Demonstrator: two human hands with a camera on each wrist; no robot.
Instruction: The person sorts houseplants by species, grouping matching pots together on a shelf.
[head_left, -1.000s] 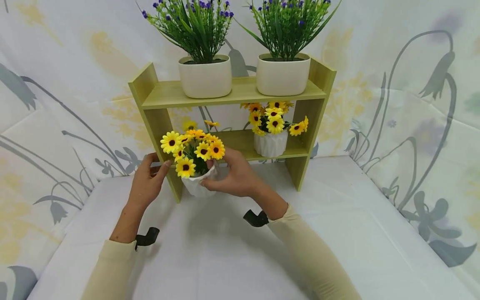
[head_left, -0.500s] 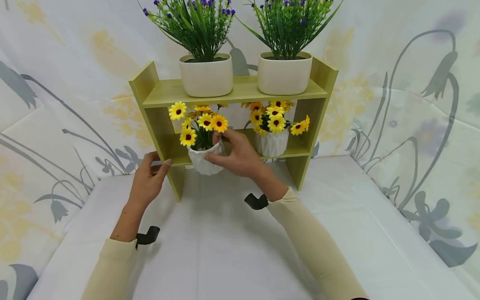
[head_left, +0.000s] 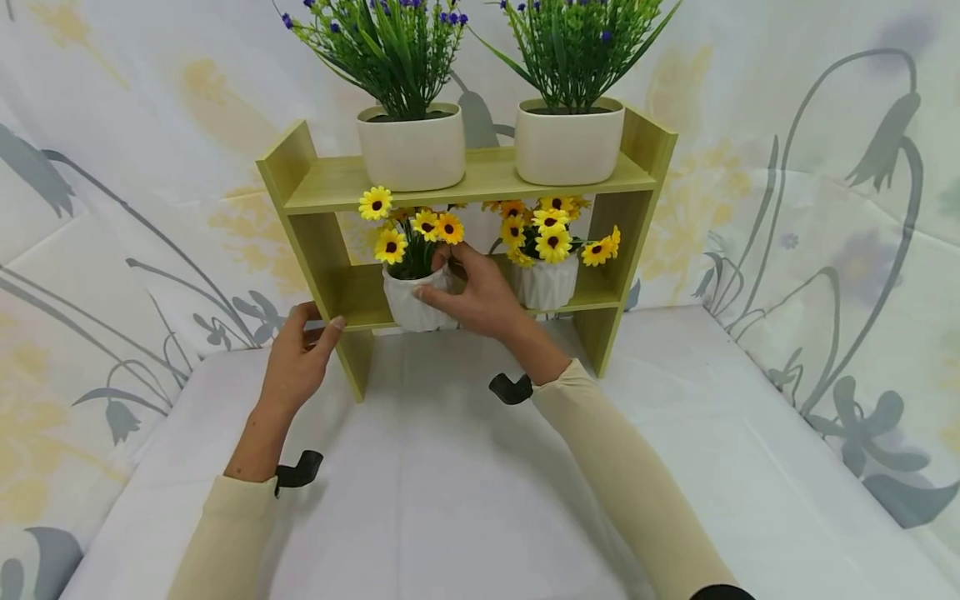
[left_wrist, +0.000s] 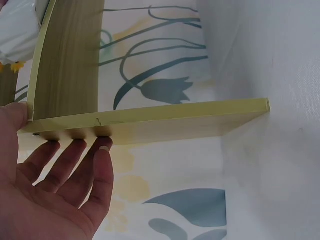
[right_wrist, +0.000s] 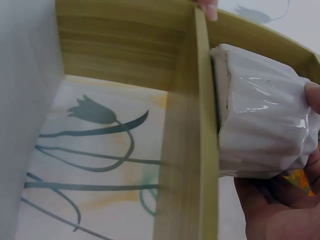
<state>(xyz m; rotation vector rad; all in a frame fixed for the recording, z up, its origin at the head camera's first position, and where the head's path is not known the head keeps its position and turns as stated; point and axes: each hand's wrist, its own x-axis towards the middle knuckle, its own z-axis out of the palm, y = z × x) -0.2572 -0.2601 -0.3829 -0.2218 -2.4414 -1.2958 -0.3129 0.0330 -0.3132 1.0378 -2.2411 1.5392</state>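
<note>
In the head view, my right hand grips the right side of a ribbed white flowerpot with yellow flowers. This pot is at the left front of the middle board of the wooden shelf. The right wrist view shows the pot's base close to the board; whether it touches is unclear. My left hand holds the shelf's left side panel. In the left wrist view, its thumb is at the front edge and the fingers press the outer face.
A matching white pot of yellow flowers stands at the right of the middle board. Two larger cream pots, left and right, hold purple-flowered plants on top. A white cloth covers the table; patterned fabric hangs behind.
My right hand has raised the yellow-flower pot from in front of the shelf, moving it slightly right and back to the middle board. My left hand has stayed on the side panel.
</note>
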